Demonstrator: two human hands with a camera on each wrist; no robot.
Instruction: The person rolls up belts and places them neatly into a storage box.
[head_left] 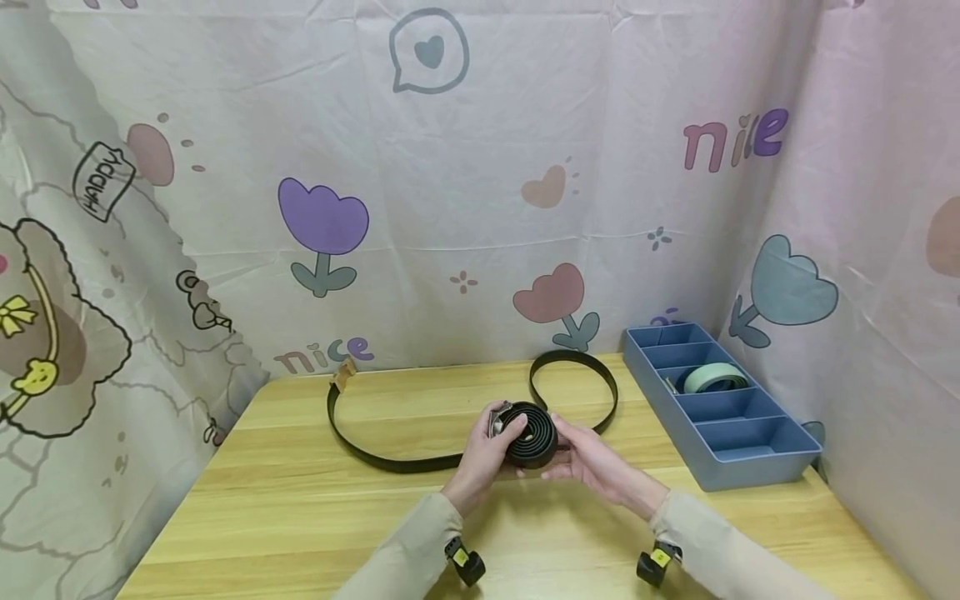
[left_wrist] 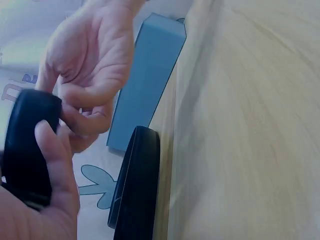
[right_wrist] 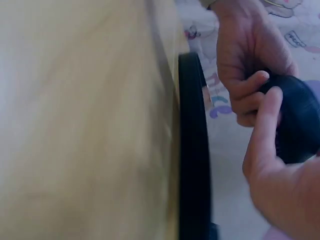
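A black belt (head_left: 532, 442), rolled into a tight coil with a silver buckle at its upper left, is held up over the table in both hands. My left hand (head_left: 483, 458) grips its left side, thumb over the spiral face. On the other side, my right hand (head_left: 596, 467) holds the coil's right edge between thumb and curled fingers. In the left wrist view the coil (left_wrist: 30, 135) appears edge-on between the hands. Behind them a second black belt (head_left: 405, 465) lies loose on the table, a gold-toned buckle (head_left: 343, 375) at its left end and a loop at its right.
A blue-grey compartment tray (head_left: 750, 462) stands at the table's right side. One of its middle compartments holds a rolled pale green belt (head_left: 712, 377). A printed curtain (head_left: 465, 208) hangs behind the wooden table (head_left: 277, 533) and along both sides.
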